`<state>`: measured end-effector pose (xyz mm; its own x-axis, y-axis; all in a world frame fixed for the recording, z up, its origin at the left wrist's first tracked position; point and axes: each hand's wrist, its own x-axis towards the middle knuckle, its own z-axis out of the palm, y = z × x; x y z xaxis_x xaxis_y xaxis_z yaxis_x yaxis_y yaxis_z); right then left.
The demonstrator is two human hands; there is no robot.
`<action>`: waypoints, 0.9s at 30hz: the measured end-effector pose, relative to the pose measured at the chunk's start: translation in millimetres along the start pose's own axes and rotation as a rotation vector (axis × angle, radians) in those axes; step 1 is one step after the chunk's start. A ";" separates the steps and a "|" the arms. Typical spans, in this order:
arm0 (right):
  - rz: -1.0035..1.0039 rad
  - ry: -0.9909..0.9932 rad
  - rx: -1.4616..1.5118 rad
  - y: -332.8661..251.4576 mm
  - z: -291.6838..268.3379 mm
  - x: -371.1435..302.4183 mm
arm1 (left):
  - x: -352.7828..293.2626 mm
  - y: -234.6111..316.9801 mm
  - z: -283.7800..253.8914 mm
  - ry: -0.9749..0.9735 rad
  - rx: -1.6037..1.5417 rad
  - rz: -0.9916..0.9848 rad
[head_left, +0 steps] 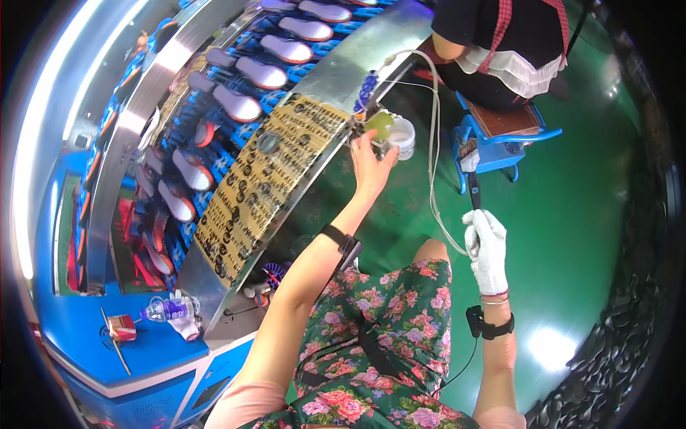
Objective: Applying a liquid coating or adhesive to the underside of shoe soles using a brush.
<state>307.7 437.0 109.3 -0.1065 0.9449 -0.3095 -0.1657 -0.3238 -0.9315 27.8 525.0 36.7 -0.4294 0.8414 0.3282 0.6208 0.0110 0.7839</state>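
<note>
My left hand is bare and reaches forward to the table's right edge, with thumb and fingers spread. Just beyond its fingertips are a yellow-green round piece and a white round container. Whether the fingertips touch either one I cannot tell. On the right, my right hand wears a white knitted glove. It is closed around the black handle of a brush, whose pale, flat head points away from me. The brush is held up over the green floor.
Shoe soles in rows fill the blue conveyor at left. A patterned tan board carries a small metal ring. A pale hose hangs ahead. Another person sits on a blue stool. A plastic bottle lies lower left.
</note>
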 end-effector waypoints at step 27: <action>0.117 -0.070 0.121 30.3 -22.5 35.7 | 77.8 -31.0 28.1 -0.505 0.074 0.329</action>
<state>320.9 462.0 65.8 -0.1988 0.8963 -0.3963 -0.2649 -0.4384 -0.8588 -6.4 605.4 23.1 0.1464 0.9591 0.2422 0.7197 -0.2712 0.6391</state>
